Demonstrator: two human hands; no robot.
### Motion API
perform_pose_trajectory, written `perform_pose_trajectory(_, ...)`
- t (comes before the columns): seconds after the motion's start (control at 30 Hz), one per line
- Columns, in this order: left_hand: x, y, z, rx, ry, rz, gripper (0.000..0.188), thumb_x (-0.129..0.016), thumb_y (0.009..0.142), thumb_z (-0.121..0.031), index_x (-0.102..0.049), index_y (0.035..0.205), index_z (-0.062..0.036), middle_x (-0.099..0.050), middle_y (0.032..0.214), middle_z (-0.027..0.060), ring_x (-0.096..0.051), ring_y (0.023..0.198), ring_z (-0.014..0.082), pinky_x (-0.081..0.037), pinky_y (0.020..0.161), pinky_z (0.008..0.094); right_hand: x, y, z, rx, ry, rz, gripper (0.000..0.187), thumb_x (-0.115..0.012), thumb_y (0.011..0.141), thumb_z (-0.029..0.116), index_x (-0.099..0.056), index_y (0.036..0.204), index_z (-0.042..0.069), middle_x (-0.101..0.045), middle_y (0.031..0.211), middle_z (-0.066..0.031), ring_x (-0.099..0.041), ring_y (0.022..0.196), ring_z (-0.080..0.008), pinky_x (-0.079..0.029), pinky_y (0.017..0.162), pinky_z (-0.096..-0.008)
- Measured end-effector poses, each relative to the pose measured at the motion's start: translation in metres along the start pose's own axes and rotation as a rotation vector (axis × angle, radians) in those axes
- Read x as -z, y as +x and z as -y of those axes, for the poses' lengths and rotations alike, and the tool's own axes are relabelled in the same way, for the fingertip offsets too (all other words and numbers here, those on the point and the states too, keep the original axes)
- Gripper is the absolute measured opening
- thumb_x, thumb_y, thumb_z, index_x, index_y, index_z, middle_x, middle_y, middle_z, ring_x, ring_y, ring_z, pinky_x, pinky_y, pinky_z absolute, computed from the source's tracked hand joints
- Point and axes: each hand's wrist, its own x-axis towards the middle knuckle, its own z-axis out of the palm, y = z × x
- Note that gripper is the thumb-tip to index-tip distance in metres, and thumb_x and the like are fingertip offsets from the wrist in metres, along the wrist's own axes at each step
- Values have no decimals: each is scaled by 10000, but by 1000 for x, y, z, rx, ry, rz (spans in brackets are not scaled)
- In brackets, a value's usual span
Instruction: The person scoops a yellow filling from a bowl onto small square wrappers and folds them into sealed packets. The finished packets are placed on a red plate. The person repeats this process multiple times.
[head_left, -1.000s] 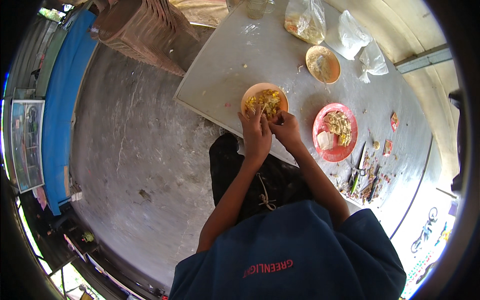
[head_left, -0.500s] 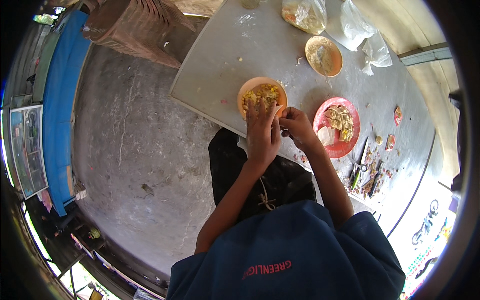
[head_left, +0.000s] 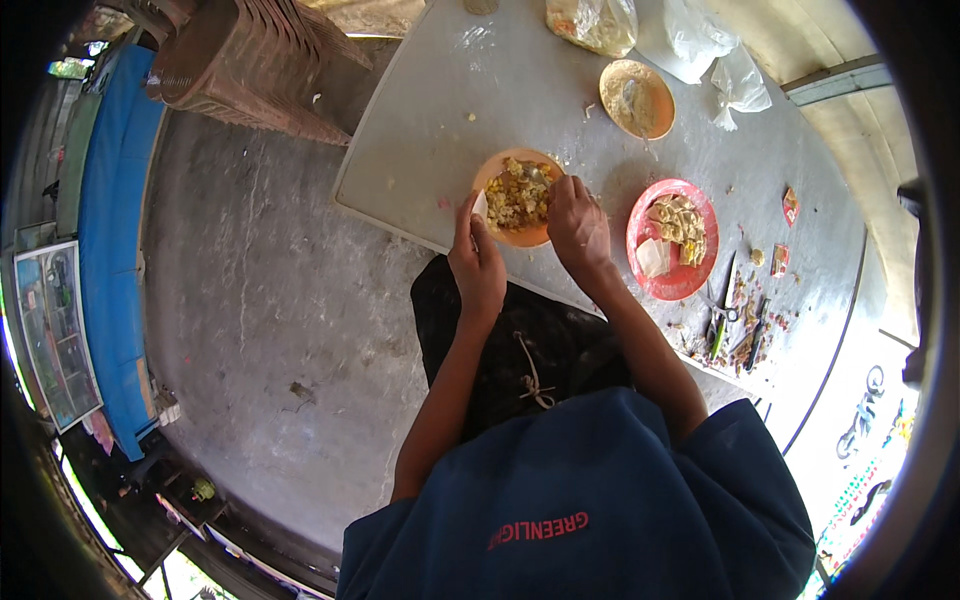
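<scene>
One round peach-coloured bowl (head_left: 525, 238) of yellow-flecked filling marks the dial's centre. At seven o'clock, the left hand (head_left: 477, 265) pinches a thin white wrapper (head_left: 481, 205) beside its rim. At four, the right hand (head_left: 580, 225) curls around a metal spoon (head_left: 536, 173), standing between the bowl and a round red plate (head_left: 662, 288) of pale folded parcels. Grey metal scissors (head_left: 732, 314) lie beyond; a knotted translucent plastic bag (head_left: 742, 85) sits toward two.

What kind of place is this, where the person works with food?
Possibly a small eatery or food stall: brown chairs stand stacked near a grey table that holds an orange bowl of yellowish food, and what seems a glass display case is at the far left.
</scene>
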Motion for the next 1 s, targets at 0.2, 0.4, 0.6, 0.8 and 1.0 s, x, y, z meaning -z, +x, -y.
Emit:
perform_pose_trajectory(0.2, 3, 8, 12, 209, -240, 20, 412, -376, 1126, -240, -525, 1405, 24, -591, 1360, 195, -596, 1245, 276, -524, 996, 390, -12, -13, 18, 26, 38, 57, 116, -581, 941, 34, -471, 976, 15, -607, 886, -223, -634, 753, -466, -510, 633, -555)
perform_pose_trajectory(0.4, 23, 25, 2, 175, 28, 276, 336, -429, 1094, -177, -560, 1355, -11, -672, 1151, 268, -686, 1011, 388, -556, 840, 432, -22, -23, 32, -190, 233, 12, 160, -643, 878, 30, -498, 940, 4, -640, 804, -204, -654, 709, -414, -517, 622, -500)
perform_pose_trajectory(0.6, 38, 52, -8, -101, 144, 518, 235, -517, 1031, -112, -580, 1245, -40, -641, 1189, 288, -645, 1002, 474, -534, 812, 525, -18, -10, 30, -645, 531, 203, 290, -778, 805, 79, -531, 945, 24, -635, 748, -99, -633, 635, -179, -506, 566, -351)
perform_pose_trajectory(0.8, 54, 72, -15, -366, 290, 744, 242, -574, 992, -128, -594, 1224, -63, -537, 1432, 254, -589, 1191, 473, -560, 890, 498, -3, 0, 28, -984, 1008, 241, 306, -804, 824, 116, -525, 936, 58, -622, 770, -35, -597, 636, -103, -470, 519, -240)
perform_pose_trajectory(1.0, 68, 89, -16, -299, 113, 798, 243, -568, 998, -115, -615, 1233, -73, -593, 1370, 245, -623, 1160, 446, -571, 867, 477, 7, -8, 33, -779, 413, 91, 303, -777, 819, 104, -528, 974, 30, -614, 768, -59, -613, 659, -135, -502, 556, -313)
